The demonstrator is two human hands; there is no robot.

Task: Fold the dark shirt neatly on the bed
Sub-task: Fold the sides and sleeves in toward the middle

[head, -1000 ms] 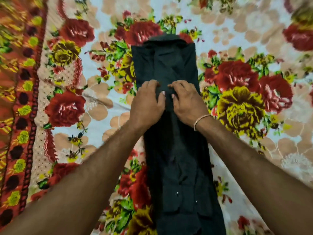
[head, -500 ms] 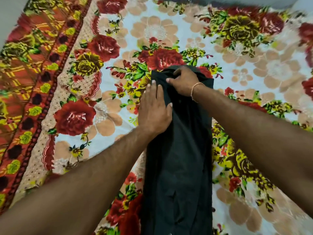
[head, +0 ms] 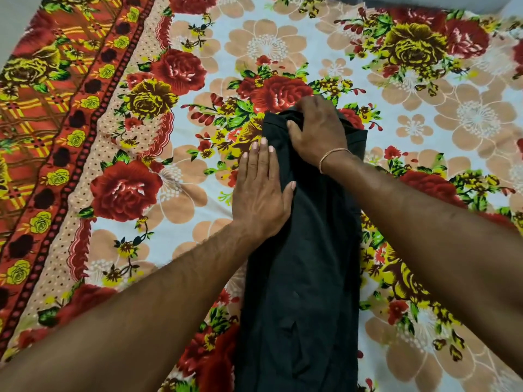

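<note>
The dark shirt (head: pixel 305 267) lies folded into a long narrow strip down the middle of the bed, running from the near edge of view to its far end at centre. My left hand (head: pixel 261 190) rests flat, palm down, fingers together, on the shirt's left edge. My right hand (head: pixel 318 130), with a thin bracelet at the wrist, curls over the shirt's far end, thumb and fingers closed on the fabric there. That end looks slightly bunched under the hand.
The bed is covered by a floral sheet (head: pixel 441 114) with red and yellow roses on a pale ground. An orange patterned border (head: pixel 56 108) runs along the left side. A grey strip of floor or wall (head: pixel 441 2) shows beyond the top edge.
My right hand has moved from the shirt's middle up to its far end and closed on it. My left hand slid a little farther up and lies flat. The view has tilted upward.
</note>
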